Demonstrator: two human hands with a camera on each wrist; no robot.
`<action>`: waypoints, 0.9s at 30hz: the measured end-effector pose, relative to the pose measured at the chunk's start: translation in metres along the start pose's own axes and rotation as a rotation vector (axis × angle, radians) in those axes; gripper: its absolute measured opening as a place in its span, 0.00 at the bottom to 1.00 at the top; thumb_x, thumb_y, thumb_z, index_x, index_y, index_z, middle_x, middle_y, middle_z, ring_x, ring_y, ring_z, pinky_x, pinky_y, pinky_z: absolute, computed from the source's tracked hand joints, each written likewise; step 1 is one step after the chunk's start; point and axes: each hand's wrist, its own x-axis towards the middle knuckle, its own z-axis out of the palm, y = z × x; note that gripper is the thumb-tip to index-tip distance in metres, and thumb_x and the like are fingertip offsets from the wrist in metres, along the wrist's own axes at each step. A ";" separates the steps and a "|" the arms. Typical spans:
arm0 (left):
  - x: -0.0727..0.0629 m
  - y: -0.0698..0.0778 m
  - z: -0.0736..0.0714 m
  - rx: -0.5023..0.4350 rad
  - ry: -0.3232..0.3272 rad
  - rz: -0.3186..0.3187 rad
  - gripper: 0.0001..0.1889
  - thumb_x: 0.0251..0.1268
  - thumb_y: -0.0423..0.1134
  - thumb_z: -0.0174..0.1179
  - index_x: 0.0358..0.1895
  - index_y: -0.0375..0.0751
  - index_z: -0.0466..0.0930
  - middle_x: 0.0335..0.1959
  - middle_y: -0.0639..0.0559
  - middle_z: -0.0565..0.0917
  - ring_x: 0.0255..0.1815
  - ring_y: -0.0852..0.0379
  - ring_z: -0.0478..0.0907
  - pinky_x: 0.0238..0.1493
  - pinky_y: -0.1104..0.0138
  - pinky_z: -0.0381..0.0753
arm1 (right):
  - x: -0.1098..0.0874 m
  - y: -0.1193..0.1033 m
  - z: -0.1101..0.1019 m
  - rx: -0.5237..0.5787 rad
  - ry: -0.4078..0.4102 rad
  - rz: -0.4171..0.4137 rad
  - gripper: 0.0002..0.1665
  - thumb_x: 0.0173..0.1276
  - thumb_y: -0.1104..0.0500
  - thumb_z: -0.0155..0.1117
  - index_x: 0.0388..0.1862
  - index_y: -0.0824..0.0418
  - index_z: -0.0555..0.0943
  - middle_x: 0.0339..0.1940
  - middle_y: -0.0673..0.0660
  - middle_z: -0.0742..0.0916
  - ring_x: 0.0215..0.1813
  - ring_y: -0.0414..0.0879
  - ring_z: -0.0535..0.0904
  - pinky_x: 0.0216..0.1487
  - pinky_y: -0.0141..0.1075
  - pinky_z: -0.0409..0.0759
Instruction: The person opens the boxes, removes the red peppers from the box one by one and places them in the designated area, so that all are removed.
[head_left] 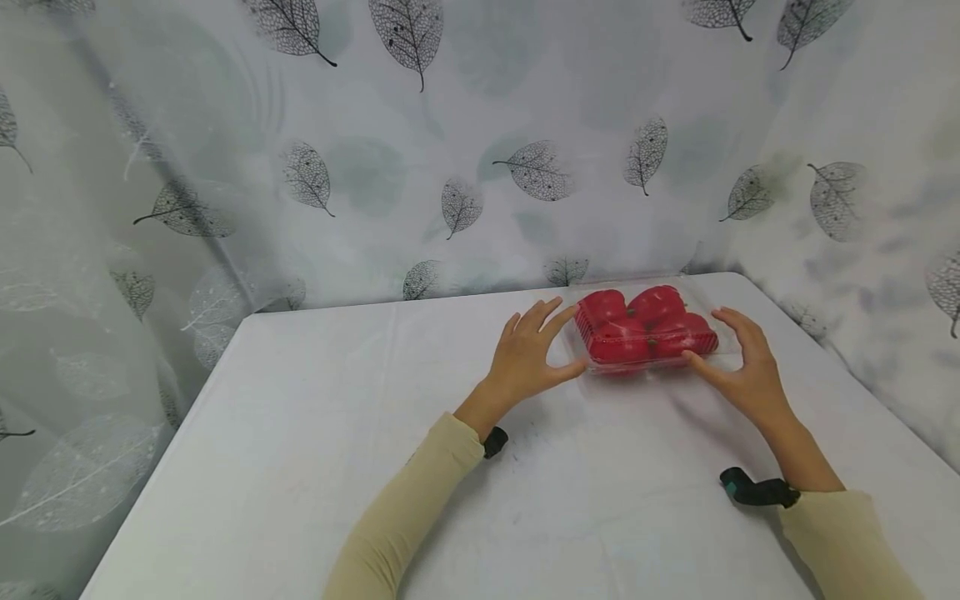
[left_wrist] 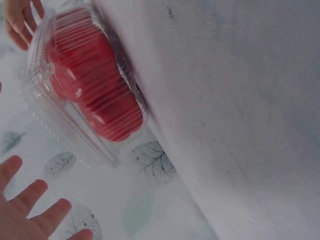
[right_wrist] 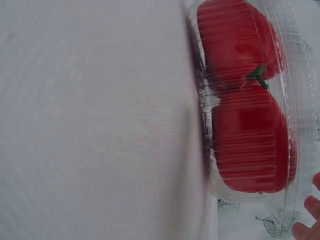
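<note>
A clear plastic clamshell box [head_left: 637, 367] stands towards the back right of the table, with several red bell peppers [head_left: 621, 340] inside. A green stem [right_wrist: 258, 76] shows through its ribbed wall in the right wrist view. My left hand [head_left: 527, 357] is at the box's left end, fingers spread and thumb out. In the left wrist view, its fingers [left_wrist: 50, 217] are apart from the plastic. At the right end is my right hand [head_left: 753, 385], fingers apart and thumb near the front corner; I cannot tell whether it touches. Neither hand grips anything.
A white cloth covers the table [head_left: 315, 433]. Behind it hangs a leaf-printed curtain [head_left: 375, 167], which also runs along both sides. The box sits close to the table's back edge. Dark wrist straps [head_left: 757, 487] show near both sleeves.
</note>
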 end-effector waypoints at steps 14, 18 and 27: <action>0.003 0.005 0.010 -0.007 -0.029 0.010 0.41 0.60 0.64 0.60 0.76 0.60 0.56 0.76 0.54 0.60 0.76 0.52 0.54 0.73 0.49 0.56 | -0.004 0.012 -0.002 0.019 -0.036 0.078 0.47 0.58 0.57 0.72 0.73 0.66 0.60 0.72 0.72 0.61 0.74 0.69 0.52 0.67 0.72 0.50; 0.004 0.007 0.015 -0.002 -0.044 0.009 0.41 0.60 0.64 0.60 0.75 0.60 0.56 0.75 0.55 0.60 0.76 0.53 0.54 0.74 0.49 0.56 | -0.006 0.016 -0.001 0.027 -0.063 0.111 0.49 0.60 0.57 0.71 0.74 0.66 0.56 0.72 0.73 0.60 0.73 0.70 0.51 0.67 0.71 0.52; 0.006 0.013 0.021 -0.016 -0.058 0.002 0.41 0.59 0.64 0.62 0.74 0.58 0.58 0.75 0.54 0.59 0.75 0.52 0.56 0.72 0.48 0.58 | -0.005 0.019 -0.004 0.033 -0.095 0.169 0.52 0.61 0.56 0.70 0.76 0.66 0.51 0.72 0.74 0.57 0.70 0.73 0.53 0.63 0.70 0.59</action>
